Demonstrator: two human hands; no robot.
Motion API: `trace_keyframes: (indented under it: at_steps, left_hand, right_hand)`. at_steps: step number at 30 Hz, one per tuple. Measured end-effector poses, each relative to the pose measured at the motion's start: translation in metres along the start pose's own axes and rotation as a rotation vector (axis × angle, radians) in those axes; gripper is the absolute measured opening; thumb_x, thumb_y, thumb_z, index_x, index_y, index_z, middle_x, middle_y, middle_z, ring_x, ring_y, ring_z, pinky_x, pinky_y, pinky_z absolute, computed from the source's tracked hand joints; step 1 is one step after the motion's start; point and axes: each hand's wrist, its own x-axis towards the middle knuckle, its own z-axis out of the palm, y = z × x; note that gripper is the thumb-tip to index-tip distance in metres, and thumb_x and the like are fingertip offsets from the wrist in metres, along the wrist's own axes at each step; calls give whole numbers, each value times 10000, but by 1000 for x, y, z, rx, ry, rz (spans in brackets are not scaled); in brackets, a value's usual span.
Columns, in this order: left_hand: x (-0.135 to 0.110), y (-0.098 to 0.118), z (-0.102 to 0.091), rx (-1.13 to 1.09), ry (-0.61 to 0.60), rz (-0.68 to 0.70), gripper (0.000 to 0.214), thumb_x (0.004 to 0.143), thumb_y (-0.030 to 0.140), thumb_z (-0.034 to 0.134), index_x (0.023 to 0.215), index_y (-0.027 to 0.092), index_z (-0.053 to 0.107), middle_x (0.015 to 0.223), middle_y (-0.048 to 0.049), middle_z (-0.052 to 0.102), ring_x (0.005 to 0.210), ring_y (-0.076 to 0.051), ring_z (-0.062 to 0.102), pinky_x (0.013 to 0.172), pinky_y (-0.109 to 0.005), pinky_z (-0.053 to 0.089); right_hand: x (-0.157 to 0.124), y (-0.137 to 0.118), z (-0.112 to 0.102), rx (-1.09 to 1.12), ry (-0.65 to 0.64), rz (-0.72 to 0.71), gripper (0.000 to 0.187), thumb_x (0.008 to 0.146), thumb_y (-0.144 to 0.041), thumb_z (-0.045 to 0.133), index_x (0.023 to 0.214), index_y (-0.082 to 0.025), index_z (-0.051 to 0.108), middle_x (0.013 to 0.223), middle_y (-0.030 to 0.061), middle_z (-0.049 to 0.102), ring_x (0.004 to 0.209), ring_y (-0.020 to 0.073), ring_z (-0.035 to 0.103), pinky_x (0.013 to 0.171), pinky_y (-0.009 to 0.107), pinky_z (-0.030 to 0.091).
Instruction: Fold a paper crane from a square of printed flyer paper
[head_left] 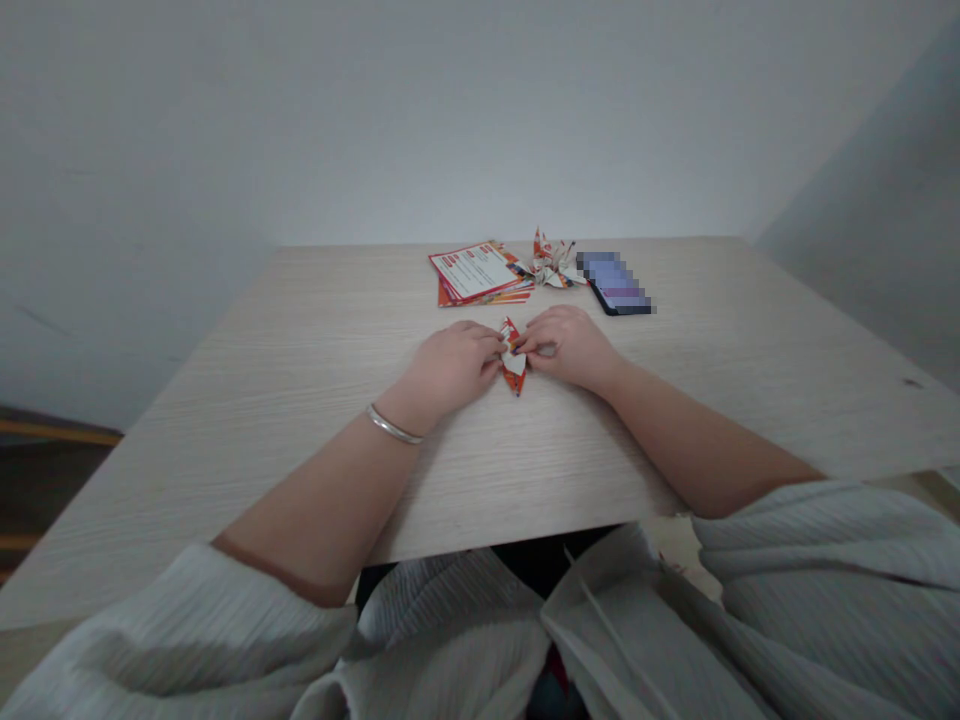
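Observation:
A small piece of folded paper [514, 376], orange-red and white with pointed ends, lies on the table between my hands. My left hand [459, 362] has its fingers closed on the paper's left side. From the right, my right hand [571, 345] pinches the other edge with thumb and forefinger. The fingertips of both hands nearly meet over the middle of the paper and hide part of its folds. A silver bangle circles my left wrist.
Behind my hands lies a stack of printed sheets [480, 272]. Next to it are folded paper pieces [553, 265] with pointed tips. A phone [616, 284] with a blurred screen rests right of them. The pale wooden table [285, 340] reaches a wall [480, 120] at the back.

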Motion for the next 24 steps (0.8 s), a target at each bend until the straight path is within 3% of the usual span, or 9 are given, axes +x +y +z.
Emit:
trace_keyframes:
  at_steps: [9, 16, 19, 24]
  left_hand:
    - [4, 0, -5, 143, 0, 50, 264, 958, 302, 580, 1088, 130, 733, 1137, -156, 739, 1207, -331, 634, 1052, -484, 520]
    - [9, 0, -2, 192, -9, 98, 263, 1001, 240, 501, 959, 128, 736, 963, -122, 757, 957, -286, 695, 922, -444, 544]
    - [10, 0, -1, 191, 20, 78, 249, 985, 225, 511, 914, 134, 732, 910, -121, 756, 912, -273, 700, 925, -434, 539]
    - [9, -4, 3, 155, 106, 104, 203, 937, 225, 555, 841, 174, 727, 839, -81, 749, 884, -242, 699, 1103, -479, 464]
  right_hand:
    - [-2, -8, 0, -25, 18, 38, 105, 797, -200, 695, 808, -224, 797, 997, 63, 819, 991, 251, 723, 1051, 453, 420]
    - [-2, -14, -6, -193, -24, -79, 155, 855, -209, 642, 898, -198, 790, 988, 84, 801, 1019, 259, 687, 1141, 436, 353]
    - [-1, -21, -10, -273, -48, -110, 182, 891, -228, 615, 920, -169, 785, 969, 112, 793, 994, 269, 666, 1070, 420, 394]
    - [0, -31, -14, -317, -94, -64, 189, 901, -239, 623, 947, -158, 788, 976, 121, 792, 993, 282, 641, 915, 406, 429]
